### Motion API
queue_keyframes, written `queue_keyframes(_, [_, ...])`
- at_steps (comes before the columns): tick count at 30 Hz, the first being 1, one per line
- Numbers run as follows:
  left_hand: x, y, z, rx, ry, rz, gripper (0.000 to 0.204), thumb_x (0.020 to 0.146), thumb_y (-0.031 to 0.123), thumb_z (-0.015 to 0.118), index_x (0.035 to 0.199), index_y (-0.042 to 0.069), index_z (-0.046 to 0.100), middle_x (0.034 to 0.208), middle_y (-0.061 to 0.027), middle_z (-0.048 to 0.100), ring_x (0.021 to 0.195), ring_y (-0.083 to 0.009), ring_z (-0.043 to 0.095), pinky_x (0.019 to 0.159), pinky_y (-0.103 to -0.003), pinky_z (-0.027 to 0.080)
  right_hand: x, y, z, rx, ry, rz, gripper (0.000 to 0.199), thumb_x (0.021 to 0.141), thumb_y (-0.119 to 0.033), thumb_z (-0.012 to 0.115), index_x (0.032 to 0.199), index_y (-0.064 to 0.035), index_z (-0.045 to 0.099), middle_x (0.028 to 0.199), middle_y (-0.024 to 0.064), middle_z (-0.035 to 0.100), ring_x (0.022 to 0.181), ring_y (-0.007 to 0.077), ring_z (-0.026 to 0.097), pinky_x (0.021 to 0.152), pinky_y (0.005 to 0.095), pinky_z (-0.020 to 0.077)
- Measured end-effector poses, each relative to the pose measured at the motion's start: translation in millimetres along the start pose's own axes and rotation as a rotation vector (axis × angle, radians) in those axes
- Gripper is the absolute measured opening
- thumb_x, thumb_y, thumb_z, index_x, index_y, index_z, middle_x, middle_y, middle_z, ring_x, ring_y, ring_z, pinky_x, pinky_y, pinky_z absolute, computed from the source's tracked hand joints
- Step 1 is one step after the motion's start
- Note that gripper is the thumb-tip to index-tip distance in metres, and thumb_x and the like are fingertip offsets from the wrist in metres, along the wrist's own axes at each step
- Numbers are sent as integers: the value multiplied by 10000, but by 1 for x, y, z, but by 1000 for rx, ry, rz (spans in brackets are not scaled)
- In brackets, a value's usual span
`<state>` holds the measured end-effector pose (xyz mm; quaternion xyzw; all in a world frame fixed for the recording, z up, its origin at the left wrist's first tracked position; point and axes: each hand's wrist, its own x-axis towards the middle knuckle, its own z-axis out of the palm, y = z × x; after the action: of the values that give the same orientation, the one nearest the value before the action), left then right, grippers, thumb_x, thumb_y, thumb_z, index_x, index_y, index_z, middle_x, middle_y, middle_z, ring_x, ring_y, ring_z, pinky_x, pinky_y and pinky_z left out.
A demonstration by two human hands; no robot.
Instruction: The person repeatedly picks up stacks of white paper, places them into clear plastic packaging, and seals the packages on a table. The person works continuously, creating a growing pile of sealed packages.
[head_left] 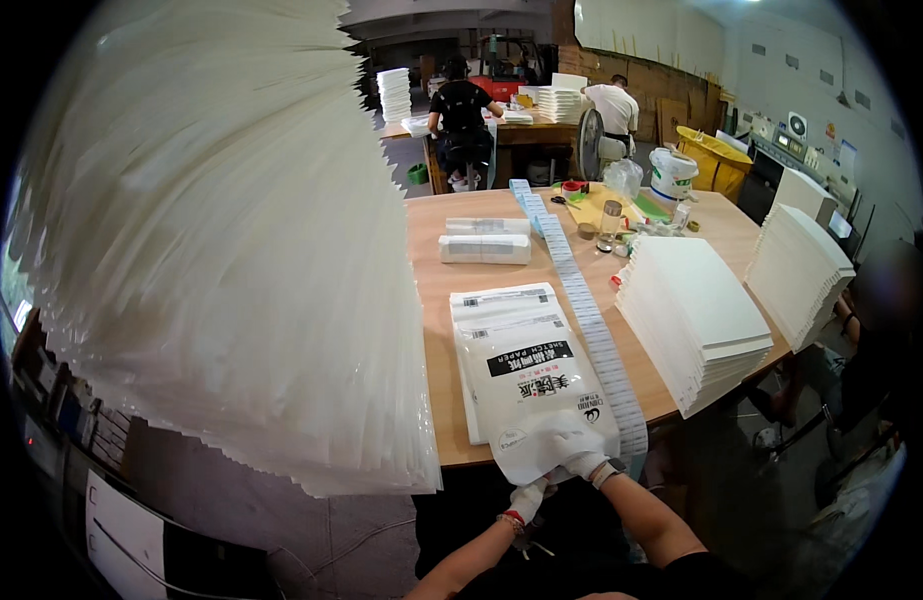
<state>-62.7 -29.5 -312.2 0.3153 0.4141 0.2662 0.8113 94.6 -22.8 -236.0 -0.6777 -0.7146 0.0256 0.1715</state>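
A flat plastic packet of white paper (526,372), printed in black, lies at the table's near edge on top of similar packets (469,384). Its near end hangs over the edge and bends up a little. My left hand (528,498), in a white glove with a red cuff, is closed at the packet's near corner, just below the table edge. My right hand (589,464), also gloved in white, grips the near end on the right side. Some of its fingertips are hidden by the plastic. A long strip of pale blue labels (581,300) runs beside the packet.
A tall stack of plastic-wrapped sheets (231,250) towers at the left. Stacks of white paper (696,310) stand at the right. Farther back are rolled plastic bags (484,250), scissors (564,203), a glass jar (608,225) and a white bucket (671,175). Several people work nearby.
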Motion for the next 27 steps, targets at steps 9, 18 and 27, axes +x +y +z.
queue_keyframes(9, [-11, 25, -12, 444, 188, -28, 272, 835, 171, 556, 1029, -19, 537, 998, -127, 598, 855, -234, 606, 715, -325, 506, 30, -17, -27, 336, -70, 21, 271, 752, -261, 518, 950, -109, 623, 977, 115, 595, 955, 321, 528, 844, 402, 420])
queue_keyframes(18, [-68, 59, -65, 870, 583, 951, 204, 698, -11, 534, 902, -9, 547, 884, -128, 515, 755, -249, 540, 659, -335, 457, -88, -28, -73, -10, -15, 21, 454, 665, -283, 686, 1033, -42, 572, 1012, 173, 544, 968, 333, 514, 843, 412, 417])
queue_keyframes(27, [-111, 65, -49, 999, 210, 639, 76, 653, -28, 571, 713, 15, 553, 789, -135, 533, 661, -289, 551, 591, -346, 466, -124, 103, -38, 137, 416, 865, 394, 763, -295, 591, 1049, -32, 527, 879, 186, 587, 870, 341, 563, 759, 380, 435])
